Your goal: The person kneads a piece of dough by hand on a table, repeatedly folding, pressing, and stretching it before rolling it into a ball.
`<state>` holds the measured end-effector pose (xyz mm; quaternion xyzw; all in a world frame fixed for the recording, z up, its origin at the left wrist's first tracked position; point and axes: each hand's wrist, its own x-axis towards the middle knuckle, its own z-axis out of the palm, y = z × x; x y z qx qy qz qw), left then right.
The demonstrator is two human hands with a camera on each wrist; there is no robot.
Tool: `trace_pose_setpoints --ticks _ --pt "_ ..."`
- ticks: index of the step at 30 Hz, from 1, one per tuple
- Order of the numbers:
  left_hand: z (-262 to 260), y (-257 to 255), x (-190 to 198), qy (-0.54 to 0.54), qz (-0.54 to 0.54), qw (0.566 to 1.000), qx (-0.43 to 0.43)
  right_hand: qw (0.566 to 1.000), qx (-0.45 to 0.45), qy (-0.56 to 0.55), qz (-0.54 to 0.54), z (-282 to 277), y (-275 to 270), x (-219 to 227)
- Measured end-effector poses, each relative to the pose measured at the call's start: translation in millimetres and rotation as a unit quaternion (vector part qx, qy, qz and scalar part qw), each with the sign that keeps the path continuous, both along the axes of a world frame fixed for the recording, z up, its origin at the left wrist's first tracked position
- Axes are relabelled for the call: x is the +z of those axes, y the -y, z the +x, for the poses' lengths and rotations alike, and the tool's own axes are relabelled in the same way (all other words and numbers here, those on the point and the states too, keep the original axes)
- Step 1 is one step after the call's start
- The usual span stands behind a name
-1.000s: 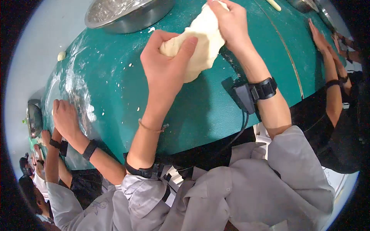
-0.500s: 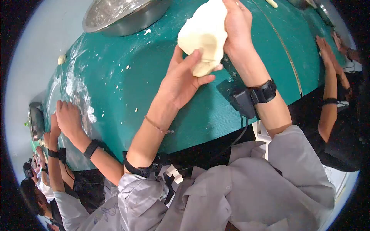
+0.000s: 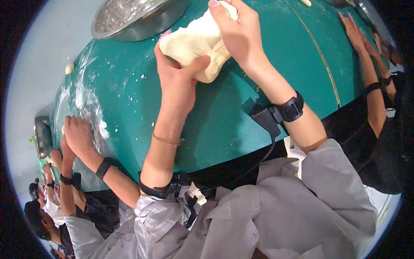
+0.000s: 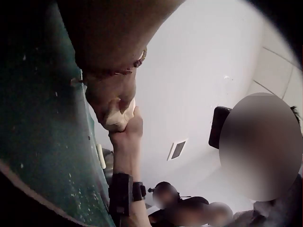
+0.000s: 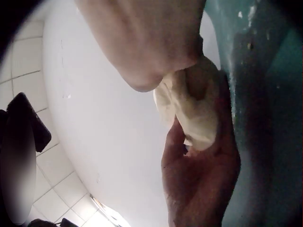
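A pale lump of dough (image 3: pixel 194 41) is held up over the green table (image 3: pixel 129 103) between both hands. My left hand (image 3: pixel 177 77) grips its left side, thumb across the near face and fingers behind. On the other side my right hand (image 3: pixel 241 36) grips the upper right part, its thumb over the top edge. Folds and a crease run through the dough (image 5: pixel 194 104) in the right wrist view, where the left hand (image 5: pixel 201 175) cups it from below. In the left wrist view the dough (image 4: pixel 120 118) shows between the two hands, partly hidden by fingers.
A large metal bowl (image 3: pixel 138 21) stands at the back left. Flour streaks and crumbs mark the table's left side, with a small dough piece (image 3: pixel 70 68) at its far edge. Other people's hands work at the left (image 3: pixel 79 136) and right (image 3: pixel 355 36). A seam (image 3: pixel 317 47) crosses the tabletop.
The dough was stretched between the hands, then hung mostly from the right hand with the left fingers spread. Now it has moved left and the left hand grips it again.
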<state>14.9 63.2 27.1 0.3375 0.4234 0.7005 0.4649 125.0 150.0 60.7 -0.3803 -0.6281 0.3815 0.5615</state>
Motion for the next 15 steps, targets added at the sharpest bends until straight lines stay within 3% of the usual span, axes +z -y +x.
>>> trace_pose_setpoints --ticks 3,11,15 --pt "0 4 10 -0.017 0.008 1.0 -0.016 0.998 -0.019 0.05 0.042 4 -15 -6" --pt "3 11 24 0.026 -0.003 0.992 -0.127 0.991 -0.09 0.094 -0.012 24 -50 -10" --pt "1 12 23 0.043 -0.002 0.988 -0.146 0.993 -0.083 0.06 -0.065 33 -61 -13"
